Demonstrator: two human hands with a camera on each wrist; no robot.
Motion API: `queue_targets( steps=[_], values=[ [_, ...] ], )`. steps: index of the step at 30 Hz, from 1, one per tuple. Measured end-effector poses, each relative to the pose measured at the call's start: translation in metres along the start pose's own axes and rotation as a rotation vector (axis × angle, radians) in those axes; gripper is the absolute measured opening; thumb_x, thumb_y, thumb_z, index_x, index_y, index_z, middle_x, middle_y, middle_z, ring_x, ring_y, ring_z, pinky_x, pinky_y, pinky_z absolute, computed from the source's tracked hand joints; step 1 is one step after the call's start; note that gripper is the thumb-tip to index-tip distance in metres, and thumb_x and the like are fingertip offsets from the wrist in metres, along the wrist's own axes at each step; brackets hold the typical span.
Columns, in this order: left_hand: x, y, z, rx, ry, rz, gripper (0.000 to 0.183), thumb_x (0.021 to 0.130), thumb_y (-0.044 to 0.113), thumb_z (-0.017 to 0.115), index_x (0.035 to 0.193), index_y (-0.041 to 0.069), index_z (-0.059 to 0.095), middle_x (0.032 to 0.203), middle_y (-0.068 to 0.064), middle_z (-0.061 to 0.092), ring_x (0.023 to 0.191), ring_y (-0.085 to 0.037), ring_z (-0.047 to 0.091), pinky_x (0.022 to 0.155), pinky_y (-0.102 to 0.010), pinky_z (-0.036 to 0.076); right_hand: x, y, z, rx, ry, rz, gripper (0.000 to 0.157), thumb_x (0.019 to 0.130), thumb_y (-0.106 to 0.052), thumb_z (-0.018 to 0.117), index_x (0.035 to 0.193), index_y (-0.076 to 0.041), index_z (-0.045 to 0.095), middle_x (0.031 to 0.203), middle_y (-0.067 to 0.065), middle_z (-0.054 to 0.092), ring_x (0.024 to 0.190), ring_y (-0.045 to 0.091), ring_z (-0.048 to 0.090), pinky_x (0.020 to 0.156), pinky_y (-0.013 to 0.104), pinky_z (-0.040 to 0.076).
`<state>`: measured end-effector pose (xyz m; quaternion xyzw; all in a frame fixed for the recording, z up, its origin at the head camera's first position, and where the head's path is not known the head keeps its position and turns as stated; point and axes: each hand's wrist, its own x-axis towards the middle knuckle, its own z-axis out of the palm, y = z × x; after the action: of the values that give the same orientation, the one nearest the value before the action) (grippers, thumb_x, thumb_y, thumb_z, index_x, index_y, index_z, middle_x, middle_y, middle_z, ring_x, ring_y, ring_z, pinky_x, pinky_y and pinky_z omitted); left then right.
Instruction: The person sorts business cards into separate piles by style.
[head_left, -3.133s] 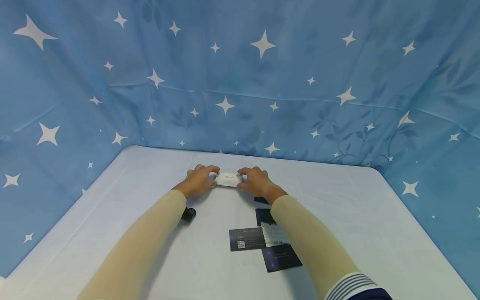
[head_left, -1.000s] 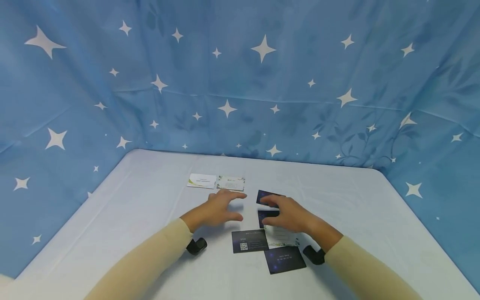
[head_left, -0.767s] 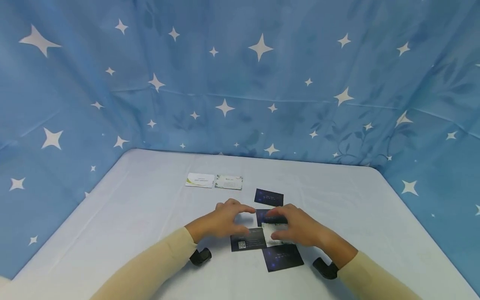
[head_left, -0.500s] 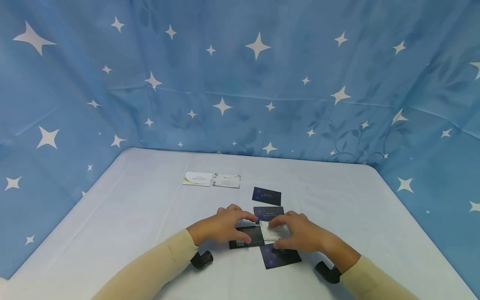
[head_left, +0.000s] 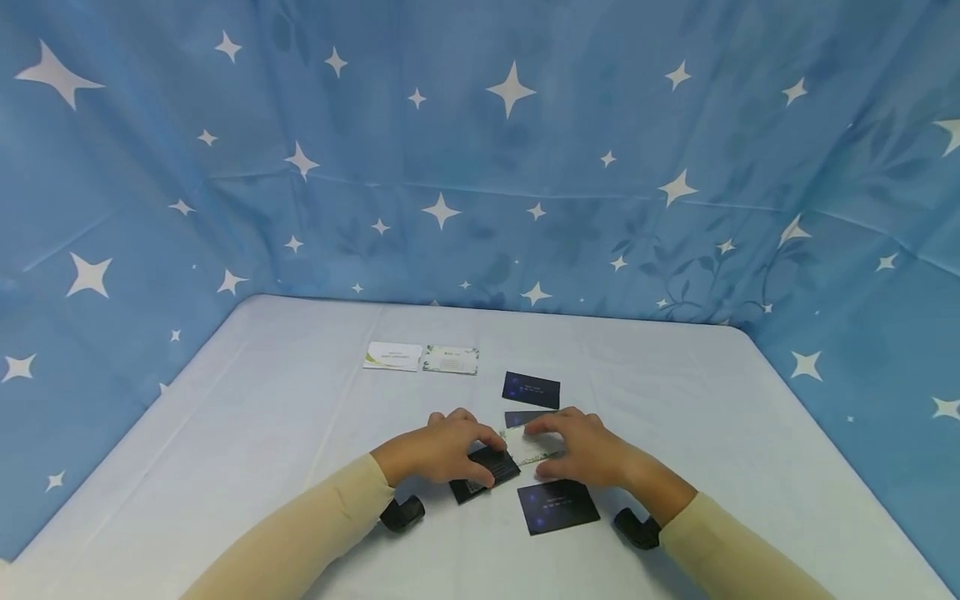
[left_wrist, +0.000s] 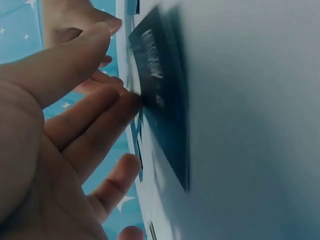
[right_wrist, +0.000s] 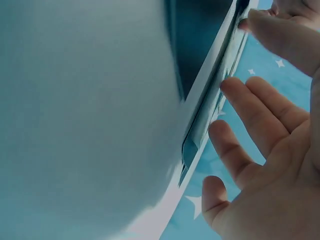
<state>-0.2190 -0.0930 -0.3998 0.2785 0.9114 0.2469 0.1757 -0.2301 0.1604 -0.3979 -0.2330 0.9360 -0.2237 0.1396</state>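
In the head view my left hand (head_left: 442, 450) spans a dark business card (head_left: 495, 463), thumb near its lower edge and index finger near its upper edge. The left wrist view has fingertips right at the edge of this dark card, which tilts and is blurred. My right hand (head_left: 588, 450) holds a white business card (head_left: 522, 447) with a leafy border between thumb and index finger; its right part is hidden under that hand. Partly covered behind it lies another dark card (head_left: 521, 418). Below the right hand is a dark blue card (head_left: 558, 510).
Farther back, one more dark card (head_left: 532, 389) lies alone. A white card with a green-yellow curve (head_left: 393, 357) and a leaf-bordered white card (head_left: 451, 360) lie side by side at back left. The white table (head_left: 300, 400) ends at a blue starry curtain (head_left: 480, 150).
Both hands left the white pair at the back and came toward me over the cluster. Since half a second ago, the QR-code dark card has turned, and the white card has shifted back and left.
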Motion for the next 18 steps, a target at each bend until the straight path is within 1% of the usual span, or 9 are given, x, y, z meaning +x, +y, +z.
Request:
queue_targets(
  steps=[3,6,9,13,18],
  values=[
    [-0.001,0.0,-0.001,-0.024,-0.002,0.033,0.038,0.086,0.037,0.08,0.121,0.027,0.072,0.111,0.021,0.061,0.116,-0.011,0.044,0.091,-0.04,0.03,-0.002,0.001,0.0,-0.021,0.031,0.055,0.055,0.079,-0.03,0.084,0.131,-0.026,0.065,0.134,0.009,0.056,0.118,0.037,0.044,0.093,0.057,0.041],
    [0.0,0.001,-0.002,-0.044,0.012,0.051,0.035,0.086,0.036,0.08,0.119,0.025,0.073,0.11,0.021,0.062,0.115,-0.011,0.045,0.091,-0.041,0.03,-0.002,0.004,0.0,-0.045,0.053,0.073,0.057,0.08,-0.026,0.084,0.133,-0.026,0.064,0.135,0.013,0.054,0.115,0.039,0.045,0.091,0.056,0.042],
    [0.002,0.0,0.0,-0.043,0.044,0.03,0.038,0.087,0.036,0.079,0.122,0.023,0.071,0.111,0.019,0.062,0.115,-0.013,0.045,0.09,-0.042,0.03,-0.001,0.006,0.0,-0.066,0.06,0.071,0.06,0.081,-0.023,0.084,0.137,-0.024,0.061,0.135,0.014,0.054,0.115,0.039,0.046,0.091,0.054,0.042],
    [0.006,0.0,0.002,-0.021,0.089,-0.027,0.044,0.086,0.037,0.08,0.126,0.023,0.069,0.116,0.015,0.062,0.115,-0.015,0.045,0.09,-0.042,0.03,0.002,0.01,-0.001,-0.086,0.052,0.07,0.063,0.084,-0.019,0.082,0.142,-0.022,0.057,0.137,0.017,0.053,0.117,0.041,0.047,0.092,0.054,0.041],
    [0.008,0.0,0.002,-0.008,0.105,-0.066,0.048,0.085,0.038,0.08,0.129,0.023,0.067,0.119,0.011,0.063,0.118,-0.017,0.045,0.09,-0.043,0.03,0.005,0.015,-0.001,-0.085,0.043,0.085,0.061,0.084,-0.02,0.081,0.14,-0.023,0.058,0.136,0.015,0.053,0.119,0.04,0.047,0.093,0.055,0.04]
  ],
)
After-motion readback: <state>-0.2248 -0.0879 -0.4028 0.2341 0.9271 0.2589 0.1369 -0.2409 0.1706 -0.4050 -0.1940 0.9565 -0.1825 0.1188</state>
